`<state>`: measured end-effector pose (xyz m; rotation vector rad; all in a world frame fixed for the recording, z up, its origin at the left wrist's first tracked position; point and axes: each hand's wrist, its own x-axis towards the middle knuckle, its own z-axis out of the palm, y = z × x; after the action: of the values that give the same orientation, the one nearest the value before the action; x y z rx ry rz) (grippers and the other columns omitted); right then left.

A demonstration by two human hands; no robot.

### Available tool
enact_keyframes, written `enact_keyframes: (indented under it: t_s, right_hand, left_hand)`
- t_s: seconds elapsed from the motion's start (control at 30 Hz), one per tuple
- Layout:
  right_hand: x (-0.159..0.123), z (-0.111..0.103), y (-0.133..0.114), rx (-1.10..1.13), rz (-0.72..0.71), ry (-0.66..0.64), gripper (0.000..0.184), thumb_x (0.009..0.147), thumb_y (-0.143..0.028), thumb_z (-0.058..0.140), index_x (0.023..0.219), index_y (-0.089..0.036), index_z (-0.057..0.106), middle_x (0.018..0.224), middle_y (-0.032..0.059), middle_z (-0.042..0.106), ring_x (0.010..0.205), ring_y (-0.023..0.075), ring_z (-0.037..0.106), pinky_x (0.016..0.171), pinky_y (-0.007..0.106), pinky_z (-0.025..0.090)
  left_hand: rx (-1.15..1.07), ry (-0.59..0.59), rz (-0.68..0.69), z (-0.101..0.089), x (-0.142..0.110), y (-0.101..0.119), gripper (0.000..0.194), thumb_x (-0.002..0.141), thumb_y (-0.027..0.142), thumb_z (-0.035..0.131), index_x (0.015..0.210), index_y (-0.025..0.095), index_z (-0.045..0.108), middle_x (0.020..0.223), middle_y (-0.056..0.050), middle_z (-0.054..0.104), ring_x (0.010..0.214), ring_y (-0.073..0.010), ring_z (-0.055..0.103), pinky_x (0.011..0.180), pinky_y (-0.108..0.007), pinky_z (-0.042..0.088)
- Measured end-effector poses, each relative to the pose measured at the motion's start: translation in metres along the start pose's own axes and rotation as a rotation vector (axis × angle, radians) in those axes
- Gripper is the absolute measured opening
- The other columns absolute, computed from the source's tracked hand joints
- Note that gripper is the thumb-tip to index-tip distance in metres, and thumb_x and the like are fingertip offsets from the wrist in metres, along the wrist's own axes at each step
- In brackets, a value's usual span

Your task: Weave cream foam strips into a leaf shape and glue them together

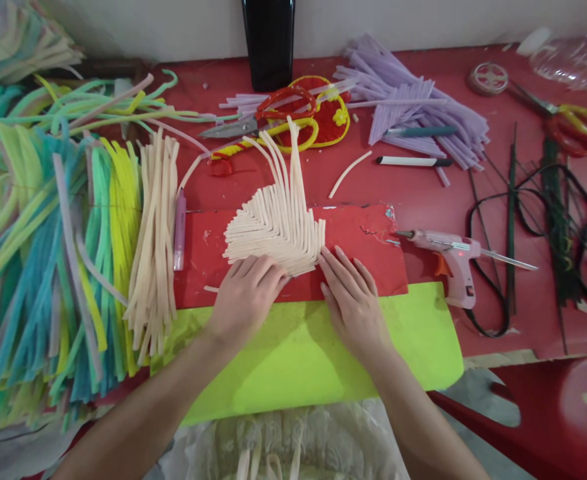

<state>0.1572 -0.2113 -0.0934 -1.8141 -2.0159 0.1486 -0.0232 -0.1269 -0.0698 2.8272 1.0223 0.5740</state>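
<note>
A cream leaf-shaped piece made of pipe cleaners point(283, 227) lies on a red board point(368, 267), its rows meeting in a herringbone and several long ends reaching away from me. My left hand point(248, 290) is closed, its curled fingers gripping the piece's lower edge; the fingertips are partly hidden. Stretched out nearly flat, my right hand point(352, 300) touches the piece's lower right corner with its fingertips. One loose cream pipe cleaner point(349, 175) lies beyond the board.
Bundled coloured pipe cleaners point(38, 253) cover the left side. A pink glue gun point(453, 257) lies right of the board. Red-and-yellow scissors point(288, 113), purple pipe cleaners point(413, 107) and a marker point(413, 162) lie behind. A lime-green sheet point(293, 367) overhangs the front edge.
</note>
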Motion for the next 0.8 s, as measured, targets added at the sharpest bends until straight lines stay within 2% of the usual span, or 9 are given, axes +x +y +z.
enact_keyframes:
  t_s: [0.5,0.67,0.8]
  right_hand:
    - [0.0,0.0,0.0,0.037,0.005,0.009,0.059,0.096,-0.015,0.038,0.15,-0.025,0.019,0.145,0.0061,0.046,0.137,0.0197,0.037,0.112,0.044,0.033]
    - [-0.007,-0.006,-0.001,0.118,0.049,0.132,0.06,0.093,-0.013,0.042,0.148,-0.029,0.023,0.151,0.0078,0.036,0.139,0.0228,0.034,0.109,0.044,0.038]
    - [-0.017,-0.008,-0.006,0.038,0.006,0.057,0.061,0.092,-0.015,0.048,0.147,-0.031,0.027,0.153,0.007,0.032,0.14,0.0266,0.032,0.109,0.048,0.038]
  left_hand:
    - [0.006,-0.003,-0.007,0.002,0.002,0.002,0.008,0.089,0.017,0.056,0.081,0.018,0.057,0.078,-0.001,0.062,0.074,-0.0172,0.057,0.068,-0.03,0.044]
    - [-0.013,0.0,-0.024,0.002,0.001,0.002,0.009,0.09,0.021,0.054,0.081,0.018,0.057,0.078,-0.001,0.062,0.073,-0.0167,0.057,0.067,-0.03,0.043]
    - [-0.037,0.016,-0.018,0.003,0.001,0.001,0.005,0.089,0.022,0.057,0.092,0.017,0.058,0.083,-0.002,0.064,0.076,-0.0173,0.057,0.069,-0.031,0.043]
